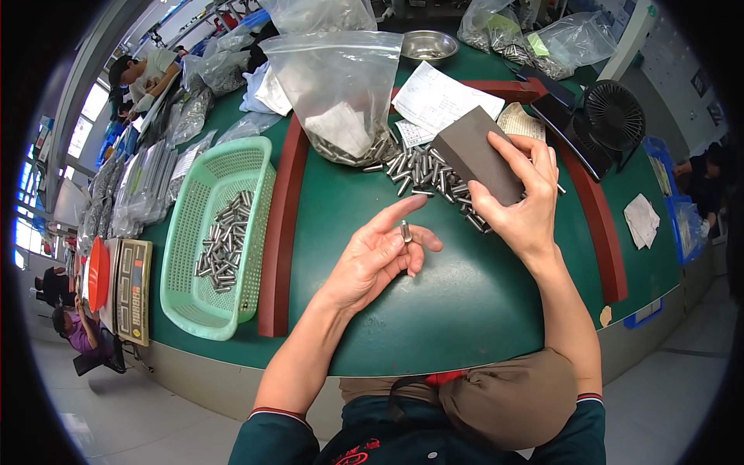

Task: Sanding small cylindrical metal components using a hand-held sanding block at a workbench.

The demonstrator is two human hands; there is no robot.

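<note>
Green worktop [465, 310] in a busy workshop, other people seated far left. Left hand [380, 252] half open, palm up, one small metal pin [405, 231] pinched at the fingertips. Right hand [515, 201] closed round a grey block [473, 151], just above the loose pile of pins [426, 174]. Mint basket [194, 287] on the left holds a modest heap of pins [225, 240]; judging by that, sorting looks partly done, the far pile and the open plastic bag [341, 85] still left. Papers, a steel bowl [428, 45], a black fan [614, 116] and a scale [132, 291] crowd the edges; nothing blocks the way to the basket.
</note>
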